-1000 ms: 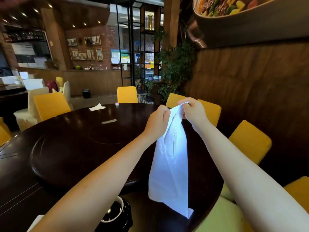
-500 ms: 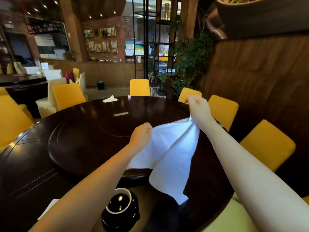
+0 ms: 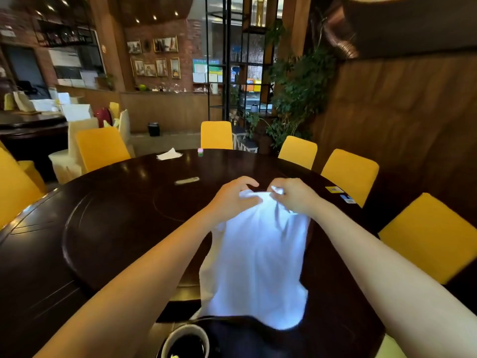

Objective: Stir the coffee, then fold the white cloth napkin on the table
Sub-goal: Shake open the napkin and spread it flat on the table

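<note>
The setting is a restaurant dining room: a large round dark table (image 3: 77, 254) fills the lower half of the frame, ringed by yellow chairs (image 3: 216, 135), with a brick wall and framed pictures at upper centre and a leafy plant (image 3: 299, 94) at upper right.

The white cloth napkin (image 3: 258, 259) occupies the lower centre of the frame. Its long axis runs from the hands, at frame centre, down toward the bottom edge. The lower portion appears to lie on the table; whether the upper portion is lifted clear of the surface cannot be determined from this view.

The left hand (image 3: 232, 197) and the right hand (image 3: 296, 195) sit close together at the upper edge of the napkin, nearly side by side. The left hand is closed on the cloth at its upper left. The right hand pinches a small bright tip of fabric at the upper right. Both hands are equally near the cloth's upper edge; neither reaches its lower edge.

The coffee cup (image 3: 185, 342) stands at bottom centre, just beside the napkin's lower edge. Only part of its rim is in frame.

Judgement: the folding step is in hand. The coming move turns on carrying the gripped upper edge along the long axis toward the lower edge, which lies nearest the cup; contact with the cup is the risk.
</note>
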`<state>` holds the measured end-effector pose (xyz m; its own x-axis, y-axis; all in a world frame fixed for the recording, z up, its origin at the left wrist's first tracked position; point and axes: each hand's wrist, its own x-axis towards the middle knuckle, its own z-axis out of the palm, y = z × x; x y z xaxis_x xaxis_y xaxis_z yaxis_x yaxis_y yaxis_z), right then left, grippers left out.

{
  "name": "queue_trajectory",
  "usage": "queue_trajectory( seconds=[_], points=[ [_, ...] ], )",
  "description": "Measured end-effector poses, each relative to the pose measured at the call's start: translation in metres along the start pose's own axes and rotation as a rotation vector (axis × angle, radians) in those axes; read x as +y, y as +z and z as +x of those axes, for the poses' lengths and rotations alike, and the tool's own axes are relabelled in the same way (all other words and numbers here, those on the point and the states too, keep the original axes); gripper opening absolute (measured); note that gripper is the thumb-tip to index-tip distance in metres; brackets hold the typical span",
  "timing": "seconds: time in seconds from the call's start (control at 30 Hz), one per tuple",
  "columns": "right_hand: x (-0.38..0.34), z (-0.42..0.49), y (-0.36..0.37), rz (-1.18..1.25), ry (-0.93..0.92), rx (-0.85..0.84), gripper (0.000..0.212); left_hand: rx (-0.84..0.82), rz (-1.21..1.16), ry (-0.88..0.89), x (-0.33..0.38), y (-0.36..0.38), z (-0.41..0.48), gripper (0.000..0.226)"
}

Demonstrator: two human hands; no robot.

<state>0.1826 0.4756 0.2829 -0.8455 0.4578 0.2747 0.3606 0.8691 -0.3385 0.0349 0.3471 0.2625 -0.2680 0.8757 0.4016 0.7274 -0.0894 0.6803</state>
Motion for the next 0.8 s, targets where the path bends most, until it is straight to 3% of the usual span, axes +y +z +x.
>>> queue_trajectory(
  seconds=[0.1,0.23,0.33,0.47,0.53,0.67,0.8],
  points=[
    [0.002,0.021,-0.012,-0.025,-0.035,0.072,0.025,-0.268,0.177,-0.021,-0.022,-0.025,0.013,0.051],
    [0.022,0.040,-0.018,0.069,-0.054,-0.008,0.036,-0.398,0.429,-0.211,-0.054,-0.052,0.028,0.010],
    [0.043,0.045,-0.011,0.053,-0.038,-0.168,0.038,-0.412,0.470,-0.335,-0.075,-0.066,0.035,0.035],
    [0.081,0.054,0.004,-0.064,0.033,-0.304,0.026,-0.314,0.392,-0.448,-0.092,-0.069,0.041,0.025],
    [0.101,0.059,0.011,-0.082,0.042,-0.327,0.034,-0.230,0.309,-0.536,-0.097,-0.062,0.043,0.021],
    [0.134,0.071,0.018,-0.032,0.109,-0.284,0.045,0.056,-0.093,-0.725,-0.105,-0.042,0.051,0.021],
    [0.163,0.093,0.026,-0.250,0.110,-0.155,0.042,0.388,-0.314,-0.728,-0.117,-0.020,0.063,0.018]
  ],
)
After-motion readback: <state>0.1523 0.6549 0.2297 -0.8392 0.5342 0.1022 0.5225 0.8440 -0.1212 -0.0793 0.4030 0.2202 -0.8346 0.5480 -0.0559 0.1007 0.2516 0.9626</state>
